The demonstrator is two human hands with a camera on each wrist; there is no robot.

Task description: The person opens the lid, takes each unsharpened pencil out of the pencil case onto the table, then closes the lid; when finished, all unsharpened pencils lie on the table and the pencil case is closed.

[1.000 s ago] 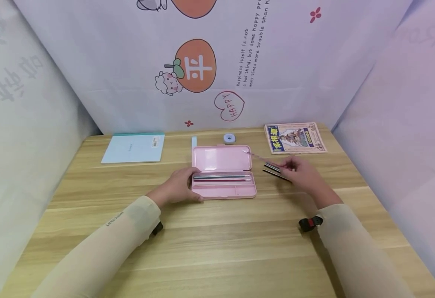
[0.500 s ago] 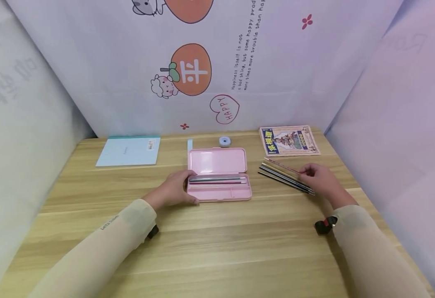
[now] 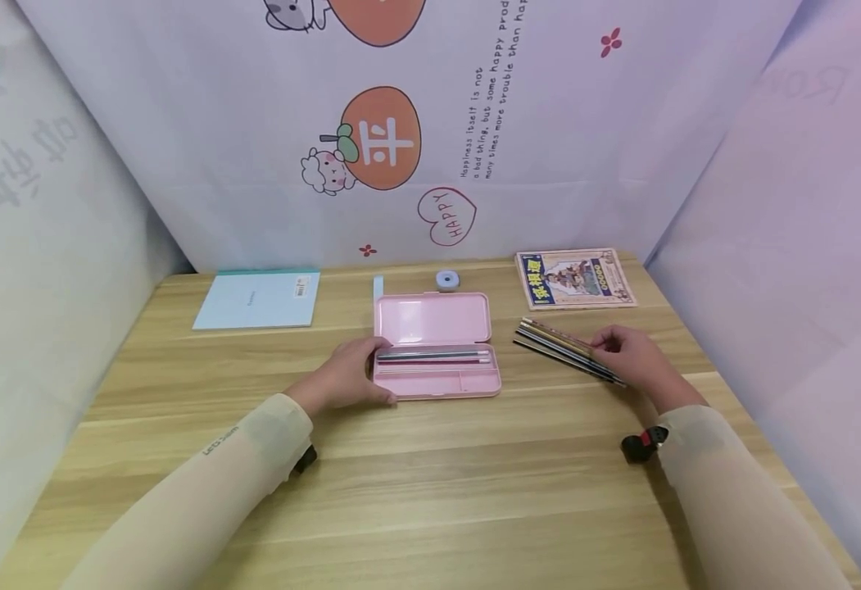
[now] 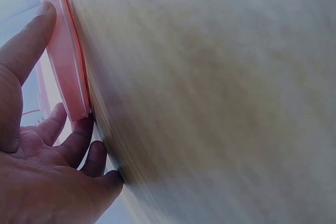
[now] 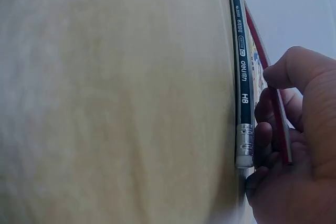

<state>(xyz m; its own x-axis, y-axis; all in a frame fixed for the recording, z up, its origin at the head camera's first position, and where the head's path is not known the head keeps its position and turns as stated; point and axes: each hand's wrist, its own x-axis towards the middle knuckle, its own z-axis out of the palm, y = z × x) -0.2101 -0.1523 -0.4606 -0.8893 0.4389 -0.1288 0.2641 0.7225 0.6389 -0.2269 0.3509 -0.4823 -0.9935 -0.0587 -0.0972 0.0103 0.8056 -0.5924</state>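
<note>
A pink pencil case [image 3: 419, 385] lies open with its lid [image 3: 433, 319] tipped back, several pencils [image 3: 430, 357] in its rear compartment. My left hand [image 3: 342, 374] holds the case's left end, thumb at the front and fingers at the back; in the left wrist view, the thumb touches the case side [image 4: 68, 66]. Right of the case, several pencils [image 3: 559, 352] lie slanted on the table. Over them my right hand [image 3: 632, 358] pinches a red pencil [image 5: 281, 124] between thumb and fingers. Beside it in the right wrist view is a dark green HB pencil [image 5: 243, 77] with an eraser end.
A light blue notebook [image 3: 256, 301] lies at the back left. Behind the case are a pale blue strip [image 3: 378, 287] and a small blue round item [image 3: 447, 280]. An illustrated book [image 3: 577, 279] lies at the back right, before the printed cloth [image 3: 548, 164].
My right hand has moved right, away from the case, carrying its pencil over the loose pencils, then lowered it onto or close beside them. The left hand stays on the case.
</note>
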